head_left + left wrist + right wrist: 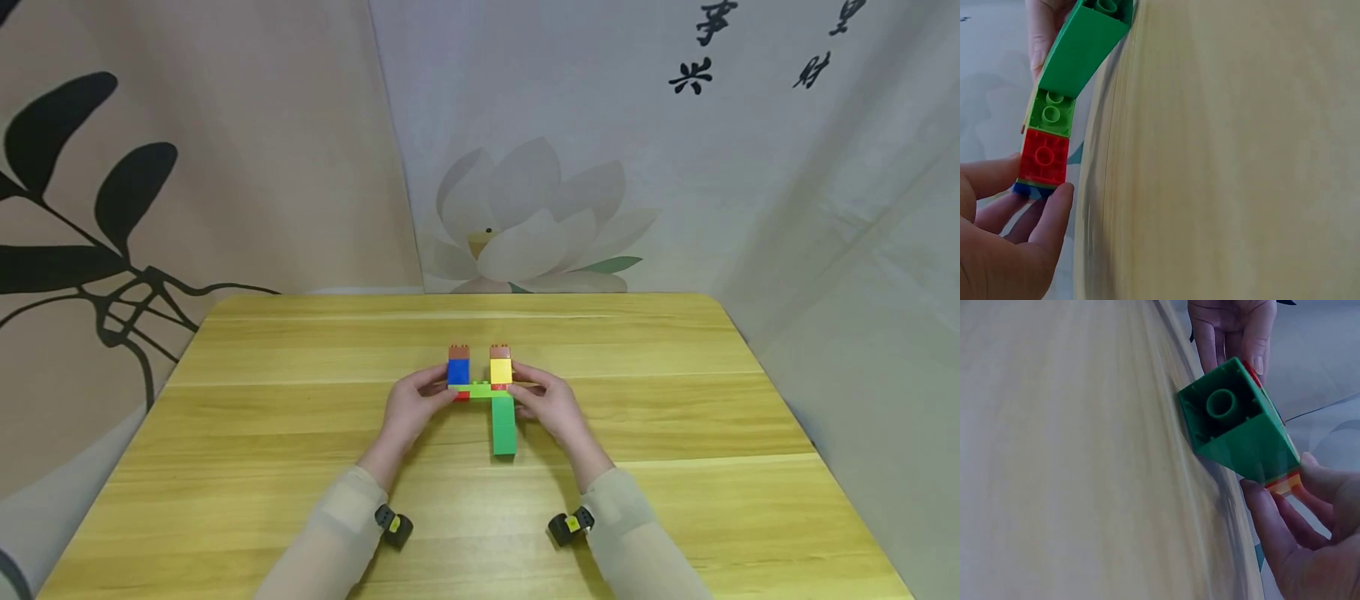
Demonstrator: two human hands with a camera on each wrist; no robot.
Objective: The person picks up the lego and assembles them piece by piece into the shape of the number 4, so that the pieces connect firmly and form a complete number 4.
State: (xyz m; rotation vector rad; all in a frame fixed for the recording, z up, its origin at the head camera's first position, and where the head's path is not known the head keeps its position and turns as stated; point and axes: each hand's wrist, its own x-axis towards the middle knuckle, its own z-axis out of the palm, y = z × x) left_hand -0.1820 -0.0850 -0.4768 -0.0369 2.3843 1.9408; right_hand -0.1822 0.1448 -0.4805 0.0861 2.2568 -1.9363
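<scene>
Between both hands is a model of toy building bricks, its underside showing in both wrist views, so it is held off the table. My left hand (408, 407) pinches its left end, around the blue brick (458, 372) and the red brick (1045, 156) below. My right hand (552, 407) grips the right end near the yellow brick (500, 371). A lime-green brick (480, 390) joins the two sides. From the right end, a green column (504, 427) extends down, its hollow bottom open in the right wrist view. Reddish-brown bricks (459, 352) top both uprights.
The wooden table (262, 467) spreads under the hands, with its far edge beyond the model. Behind it hangs a pale curtain (300, 150) printed with leaves, a lotus and characters. A small black wrist camera (393, 527) is worn at each sleeve.
</scene>
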